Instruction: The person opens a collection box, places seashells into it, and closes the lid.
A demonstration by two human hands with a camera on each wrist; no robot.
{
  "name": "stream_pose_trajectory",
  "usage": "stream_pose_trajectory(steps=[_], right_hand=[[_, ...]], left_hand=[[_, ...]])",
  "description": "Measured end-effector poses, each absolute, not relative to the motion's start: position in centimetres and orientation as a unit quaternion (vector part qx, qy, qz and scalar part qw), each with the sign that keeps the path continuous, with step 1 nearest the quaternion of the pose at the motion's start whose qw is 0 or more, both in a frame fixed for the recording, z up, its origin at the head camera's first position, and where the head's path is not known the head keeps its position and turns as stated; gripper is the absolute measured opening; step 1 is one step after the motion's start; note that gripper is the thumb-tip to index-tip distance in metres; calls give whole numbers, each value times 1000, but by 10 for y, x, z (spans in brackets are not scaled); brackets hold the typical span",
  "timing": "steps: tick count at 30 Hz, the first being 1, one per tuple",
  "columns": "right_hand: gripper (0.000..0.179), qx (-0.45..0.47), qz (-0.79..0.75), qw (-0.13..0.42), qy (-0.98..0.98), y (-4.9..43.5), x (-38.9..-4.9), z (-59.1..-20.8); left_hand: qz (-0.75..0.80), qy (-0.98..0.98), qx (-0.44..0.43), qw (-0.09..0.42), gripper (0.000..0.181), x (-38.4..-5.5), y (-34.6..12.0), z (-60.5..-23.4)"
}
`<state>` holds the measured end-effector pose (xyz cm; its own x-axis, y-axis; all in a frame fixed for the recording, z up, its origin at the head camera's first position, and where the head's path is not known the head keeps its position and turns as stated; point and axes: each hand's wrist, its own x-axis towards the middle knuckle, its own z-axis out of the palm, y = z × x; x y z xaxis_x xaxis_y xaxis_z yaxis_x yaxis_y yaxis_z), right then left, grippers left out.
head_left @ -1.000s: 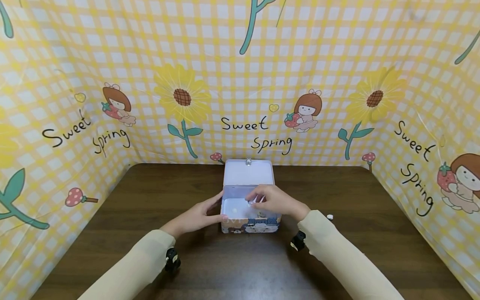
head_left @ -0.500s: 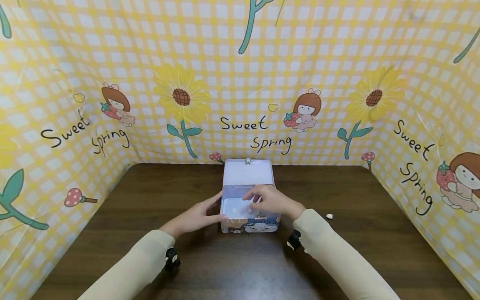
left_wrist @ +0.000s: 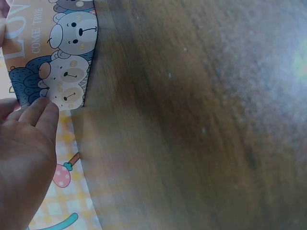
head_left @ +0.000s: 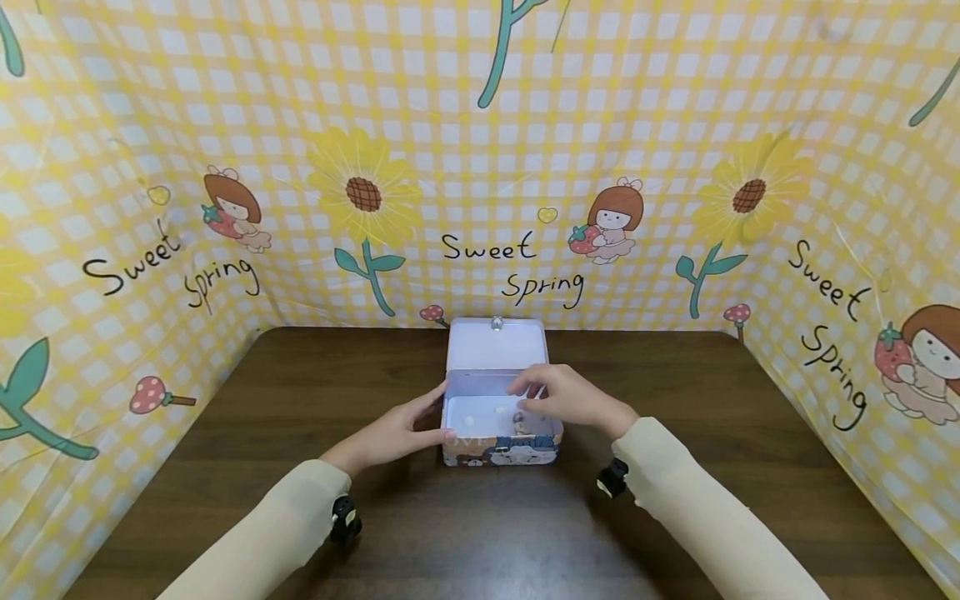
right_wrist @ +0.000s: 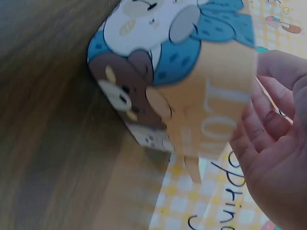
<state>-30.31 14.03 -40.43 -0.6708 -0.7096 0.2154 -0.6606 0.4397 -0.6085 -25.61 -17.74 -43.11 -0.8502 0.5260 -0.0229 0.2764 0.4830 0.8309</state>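
A tin box (head_left: 498, 457) printed with cartoon bears stands on the table with its lid (head_left: 497, 346) raised. Along its left side lies my left hand (head_left: 390, 435), thumb at the near corner and fingers stretched toward the back. The left wrist view shows those fingers (left_wrist: 45, 117) straight against the printed wall. Over the right part of the box hovers my right hand (head_left: 572, 398), fingers loosely bent, with nothing visible between them. Inside are two small whitish pieces (head_left: 501, 409) and a small brownish thing (head_left: 519, 421), partly hidden near the front wall.
The dark wooden table (head_left: 360, 525) runs back to a yellow checked cloth (head_left: 420, 100) that rises behind it and on both sides. A silver clasp (head_left: 497, 323) sits at the lid's top edge.
A second ago my right hand pinched a small white piece; it lowered and let go, then moved right. My right sleeve now covers the white piece on the table. The left hand stays put.
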Motion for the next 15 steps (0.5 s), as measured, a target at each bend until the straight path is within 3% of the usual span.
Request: stream_pose_trajectory(steps=[15], right_hand=[[19,-348,-329,32,877,198,-296,-400]], left_hand=[[454,846,241,140,88,-257,-178,-432]])
